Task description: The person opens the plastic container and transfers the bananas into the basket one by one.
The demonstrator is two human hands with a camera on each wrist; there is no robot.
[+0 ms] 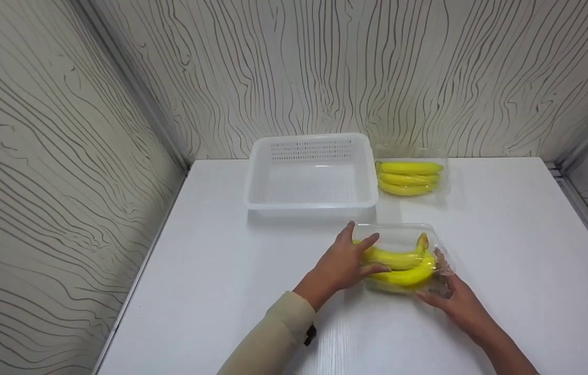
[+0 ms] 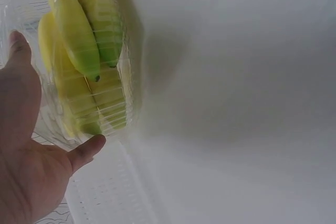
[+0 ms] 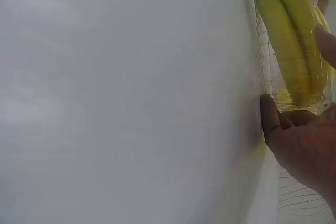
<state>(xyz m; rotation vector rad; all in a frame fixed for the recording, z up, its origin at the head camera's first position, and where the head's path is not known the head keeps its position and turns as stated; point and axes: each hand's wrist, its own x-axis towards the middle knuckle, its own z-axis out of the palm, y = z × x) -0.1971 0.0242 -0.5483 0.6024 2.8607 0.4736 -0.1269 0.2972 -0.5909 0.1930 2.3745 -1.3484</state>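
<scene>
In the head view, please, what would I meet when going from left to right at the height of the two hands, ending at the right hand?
Patterned wall, white table, left hand, clear container with bananas, right hand.

The box [image 1: 392, 234] is clear, ribbed plastic, right of and nearer than the basket [image 1: 312, 206]. Yellow bananas [image 1: 405, 276] — curved, green toward some tips — lie stacked inside, running along the box's length.
</scene>
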